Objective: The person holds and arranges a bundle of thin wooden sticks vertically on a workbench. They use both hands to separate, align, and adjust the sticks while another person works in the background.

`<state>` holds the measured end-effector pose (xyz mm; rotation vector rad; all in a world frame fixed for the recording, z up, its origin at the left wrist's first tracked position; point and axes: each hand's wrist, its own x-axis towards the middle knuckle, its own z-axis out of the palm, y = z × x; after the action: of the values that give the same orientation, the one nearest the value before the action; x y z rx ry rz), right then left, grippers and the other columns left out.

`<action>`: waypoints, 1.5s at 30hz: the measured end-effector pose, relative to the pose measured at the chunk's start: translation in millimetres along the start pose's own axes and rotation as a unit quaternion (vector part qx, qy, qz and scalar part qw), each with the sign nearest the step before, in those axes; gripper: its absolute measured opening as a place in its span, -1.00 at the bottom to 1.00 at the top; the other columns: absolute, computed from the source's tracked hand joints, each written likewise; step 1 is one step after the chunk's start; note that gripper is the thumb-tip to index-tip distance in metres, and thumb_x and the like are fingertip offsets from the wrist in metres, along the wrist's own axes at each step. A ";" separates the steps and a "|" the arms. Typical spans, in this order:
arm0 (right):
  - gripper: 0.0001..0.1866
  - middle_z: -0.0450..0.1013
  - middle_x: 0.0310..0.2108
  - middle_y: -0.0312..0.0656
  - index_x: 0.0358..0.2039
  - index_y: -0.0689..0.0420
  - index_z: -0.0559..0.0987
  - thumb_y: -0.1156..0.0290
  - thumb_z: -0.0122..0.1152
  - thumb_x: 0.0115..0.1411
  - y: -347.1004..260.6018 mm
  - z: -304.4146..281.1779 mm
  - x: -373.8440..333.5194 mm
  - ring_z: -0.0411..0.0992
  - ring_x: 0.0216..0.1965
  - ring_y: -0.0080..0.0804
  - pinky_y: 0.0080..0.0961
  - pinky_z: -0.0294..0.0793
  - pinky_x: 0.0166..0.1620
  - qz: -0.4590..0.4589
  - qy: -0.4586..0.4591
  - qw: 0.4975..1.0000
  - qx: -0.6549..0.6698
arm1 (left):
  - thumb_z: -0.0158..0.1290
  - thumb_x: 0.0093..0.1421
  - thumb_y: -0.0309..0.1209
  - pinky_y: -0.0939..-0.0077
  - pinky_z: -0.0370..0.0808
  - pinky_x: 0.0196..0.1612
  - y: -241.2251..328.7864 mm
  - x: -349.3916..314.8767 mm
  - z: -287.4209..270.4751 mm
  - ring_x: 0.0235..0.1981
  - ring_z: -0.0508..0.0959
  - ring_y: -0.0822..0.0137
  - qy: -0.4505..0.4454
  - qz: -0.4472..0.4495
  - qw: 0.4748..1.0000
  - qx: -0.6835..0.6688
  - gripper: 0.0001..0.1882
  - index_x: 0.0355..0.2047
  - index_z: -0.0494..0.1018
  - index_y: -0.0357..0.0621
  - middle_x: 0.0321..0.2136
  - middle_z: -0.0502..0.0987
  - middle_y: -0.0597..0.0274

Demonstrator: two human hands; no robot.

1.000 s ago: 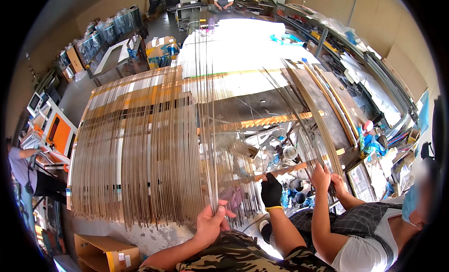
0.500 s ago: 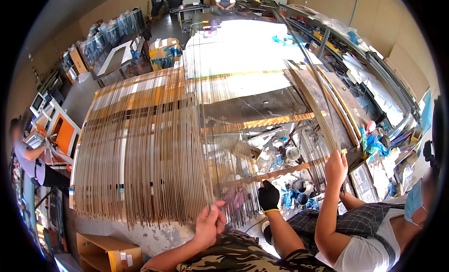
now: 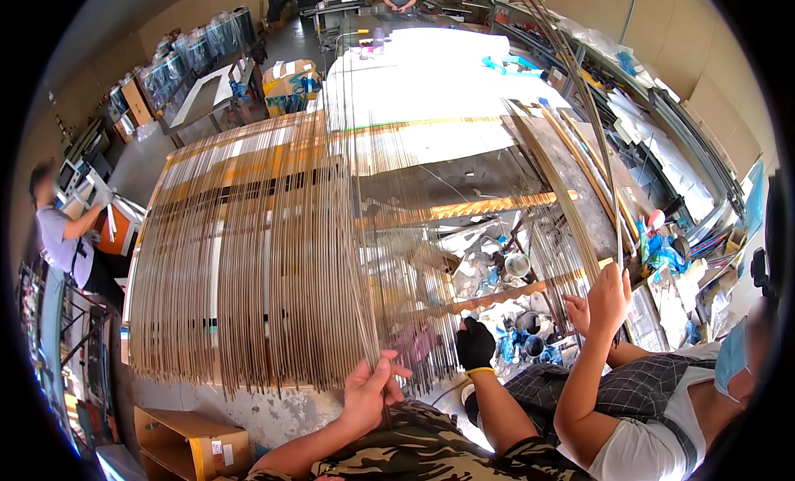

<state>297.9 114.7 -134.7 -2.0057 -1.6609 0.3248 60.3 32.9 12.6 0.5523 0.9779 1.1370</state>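
Observation:
Many long thin brownish rods (image 3: 257,266) lie side by side across a rack in front of me. My left hand (image 3: 373,390), bare, is closed on the near ends of a few thin rods, pinched between thumb and fingers. My right hand (image 3: 476,345), in a black glove with a yellow cuff, is curled at the near ends of the rods on the right; what its fingers hold is hidden. To my right, a co-worker's raised hand (image 3: 609,300) grips long rods (image 3: 609,175) that slant up and away. The co-worker's other hand (image 3: 577,314) is just left of it, fingers apart.
Notched wooden bars (image 3: 464,209) cross the rack. Below them sit cans (image 3: 517,266) and blue scraps. A white sheet (image 3: 414,79) covers the table's far part. An open cardboard box (image 3: 190,444) stands at lower left. Loaded shelves (image 3: 662,125) line the right side.
The co-worker's raised hand and rods have swung right, and the other hand has come into view. My hands have barely moved. A person at far left has shifted posture.

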 end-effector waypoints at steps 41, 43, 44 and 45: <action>-0.81 0.47 -0.49 -0.26 -0.30 0.23 0.55 0.36 0.19 0.21 -132.3 -83.3 -83.4 0.36 -0.45 -0.59 -0.56 0.37 -0.33 0.069 -0.361 0.810 0.457 | -0.09 0.36 -0.32 0.50 0.45 -0.09 -2.8 12.0 9.4 0.00 0.49 0.24 -0.036 0.037 0.999 0.008 -0.62 0.10 0.28 -0.28 -0.02 0.50 0.00; -0.83 0.44 -0.50 -0.28 -0.32 0.22 0.53 0.37 0.17 0.21 -132.3 -80.3 -83.7 0.35 -0.45 -0.57 -0.56 0.37 -0.33 0.075 -0.365 0.799 0.473 | -0.10 0.36 -0.34 0.41 0.47 -0.06 -2.5 12.5 8.0 -0.02 0.51 0.19 -0.035 0.044 0.998 0.008 -0.63 0.09 0.29 -0.31 -0.04 0.50 -0.05; -0.84 0.43 -0.50 -0.29 -0.34 0.22 0.52 0.38 0.17 0.21 -132.1 -80.1 -84.5 0.35 -0.44 -0.57 -0.56 0.37 -0.32 0.079 -0.357 0.803 0.471 | -0.11 0.36 -0.36 0.33 0.49 -0.03 -1.5 11.8 9.2 -0.04 0.52 0.15 -0.029 0.046 0.998 0.011 -0.64 0.07 0.30 -0.33 -0.05 0.50 -0.09; -0.85 0.41 -0.50 -0.30 -0.35 0.21 0.51 0.39 0.16 0.21 -132.1 -79.5 -85.4 0.35 -0.44 -0.56 -0.56 0.36 -0.32 0.083 -0.350 0.806 0.470 | -0.12 0.36 -0.38 0.25 0.50 0.00 -0.2 10.8 10.1 -0.06 0.54 0.12 -0.022 0.048 0.998 0.014 -0.66 0.05 0.31 -0.35 -0.06 0.50 -0.13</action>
<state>206.4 29.8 -10.2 -1.2664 -1.2176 1.7375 70.2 43.9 13.6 0.6498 0.9391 1.1944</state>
